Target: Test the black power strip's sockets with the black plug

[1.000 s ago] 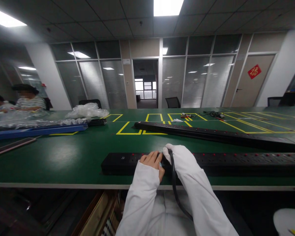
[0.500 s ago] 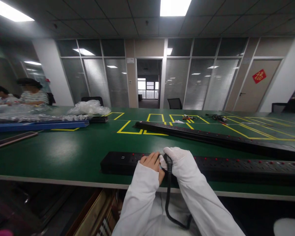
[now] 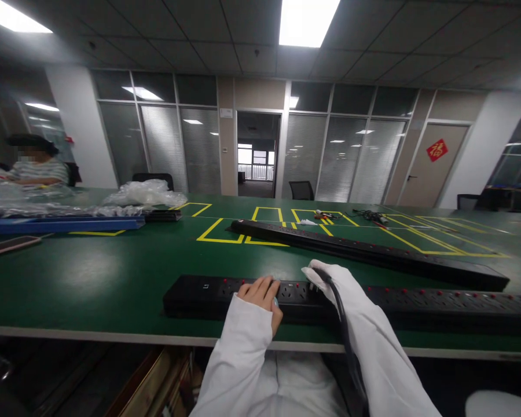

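A long black power strip (image 3: pixel 191 296) with a row of sockets and small red parts lies along the near edge of the table. My left hand (image 3: pixel 260 296), bare, grips it left of centre, fingers over the top and thumb at the near side. In a white glove, my right hand (image 3: pixel 332 279) is closed around a black plug (image 3: pixel 314 285), its pins pointing down at the strip's sockets. Whether the pins touch the sockets I cannot tell. From the plug a thick black cable (image 3: pixel 346 330) runs down past my right sleeve.
A second black power strip (image 3: pixel 342 246) lies slantwise behind the first on the green table (image 3: pixel 113 289). Tools and wires (image 3: pixel 369 216) lie farther back. To the left are clear plastic wrap (image 3: pixel 143 192), a blue channel (image 3: pixel 65 225), a phone (image 3: pixel 11 246) and a seated person (image 3: pixel 39 165).
My right hand has moved right along the strip with the plug, away from my left hand. My left hand stays on the strip. The view has shifted slightly.
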The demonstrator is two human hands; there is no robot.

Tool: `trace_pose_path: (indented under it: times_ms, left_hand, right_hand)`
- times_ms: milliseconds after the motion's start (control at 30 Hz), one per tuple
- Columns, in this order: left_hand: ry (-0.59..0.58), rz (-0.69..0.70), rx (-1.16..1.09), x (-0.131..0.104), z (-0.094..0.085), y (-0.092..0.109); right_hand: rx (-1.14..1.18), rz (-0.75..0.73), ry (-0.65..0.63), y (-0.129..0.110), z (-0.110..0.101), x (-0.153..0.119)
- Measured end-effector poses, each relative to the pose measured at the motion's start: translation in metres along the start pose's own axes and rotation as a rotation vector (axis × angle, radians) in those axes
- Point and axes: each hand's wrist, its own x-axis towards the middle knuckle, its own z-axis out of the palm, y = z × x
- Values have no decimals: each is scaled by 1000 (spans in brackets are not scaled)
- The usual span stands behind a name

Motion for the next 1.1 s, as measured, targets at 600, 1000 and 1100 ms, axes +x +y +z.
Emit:
trace_pose_path:
  times_ms: [600, 1000, 1100]
  left_hand:
    - [-150, 53, 39, 16, 10, 29]
    - [-193, 119, 65, 17, 8, 24]
    - [-192, 146, 63, 17, 6, 22]
  right_hand:
    - [-206, -93, 54, -43, -10, -33]
    - [-189, 15, 121, -59, 7, -52]
    - [-174, 36, 163, -61, 8, -53]
